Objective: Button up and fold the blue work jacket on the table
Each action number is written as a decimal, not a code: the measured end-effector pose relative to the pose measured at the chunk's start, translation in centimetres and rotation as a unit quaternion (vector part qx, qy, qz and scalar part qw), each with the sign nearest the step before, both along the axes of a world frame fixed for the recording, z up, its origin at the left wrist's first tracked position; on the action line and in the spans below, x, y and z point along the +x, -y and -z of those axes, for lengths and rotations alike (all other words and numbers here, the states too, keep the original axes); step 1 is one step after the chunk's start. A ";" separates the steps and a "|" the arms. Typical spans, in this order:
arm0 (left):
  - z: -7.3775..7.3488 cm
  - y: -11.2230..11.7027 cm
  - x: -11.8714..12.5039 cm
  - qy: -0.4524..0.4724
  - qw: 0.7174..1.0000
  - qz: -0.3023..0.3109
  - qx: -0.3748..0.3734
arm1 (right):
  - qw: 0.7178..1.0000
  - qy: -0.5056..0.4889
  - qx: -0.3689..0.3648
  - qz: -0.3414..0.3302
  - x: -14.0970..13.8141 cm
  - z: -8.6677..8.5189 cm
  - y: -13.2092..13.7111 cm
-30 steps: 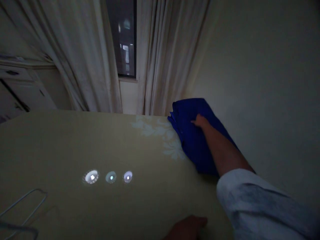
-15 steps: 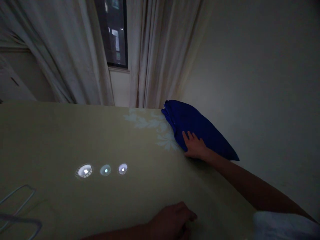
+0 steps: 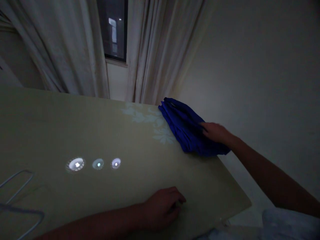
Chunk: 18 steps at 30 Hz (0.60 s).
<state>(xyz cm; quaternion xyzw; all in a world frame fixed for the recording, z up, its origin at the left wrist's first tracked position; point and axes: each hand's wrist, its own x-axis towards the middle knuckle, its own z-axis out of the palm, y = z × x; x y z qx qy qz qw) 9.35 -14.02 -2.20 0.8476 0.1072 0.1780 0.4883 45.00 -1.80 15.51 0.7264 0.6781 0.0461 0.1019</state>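
The blue cloth (image 3: 185, 130) lies in a folded bundle at the far right edge of the tabletop (image 3: 75, 126), partly over the pale flower pattern printed there. Judging by the stacked layers along its left side, the folding looks largely done, and what seems left is pressing it flat or squaring it up.

The right hand (image 3: 216, 131) rests palm down on the right part of the bundle, fingers stretched out rather than gripping (they are blurred, so exactly how they lie is unclear). The left hand (image 3: 162, 208) sits on the near tabletop, well apart from the cloth, fingers loosely curled. Nothing shows in it, though I cannot tell whether something small lies underneath.

Three bright spots of light (image 3: 98, 164) sit in a row to the left, and a wire hanger (image 3: 17, 200) is cut off at the lower left corner. Behind are pale curtains (image 3: 155, 50) and a dark window (image 3: 113, 30).

The room is very dim, so what kind of garment the cloth is cannot be made out.
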 end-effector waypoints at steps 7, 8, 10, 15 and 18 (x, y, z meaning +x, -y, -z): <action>0.3 0.0 -0.1 0.004 1.000 0.004 0.014 | 0.994 -0.099 -0.002 0.036 -1.0 5.7 1.0; 0.2 0.0 -0.1 0.006 1.000 0.003 0.019 | 0.995 -0.081 0.020 0.053 -1.4 6.5 0.7; 0.2 0.0 -0.1 0.004 1.000 0.005 0.028 | 0.996 -0.046 -0.006 0.080 -2.7 8.3 0.1; 0.5 -0.1 0.1 0.008 0.999 0.011 0.043 | 0.992 0.032 -0.075 0.095 -4.6 11.0 -1.7; 0.8 -0.4 0.4 0.005 0.999 0.015 0.052 | 0.991 0.076 -0.077 0.078 -3.8 10.5 -3.4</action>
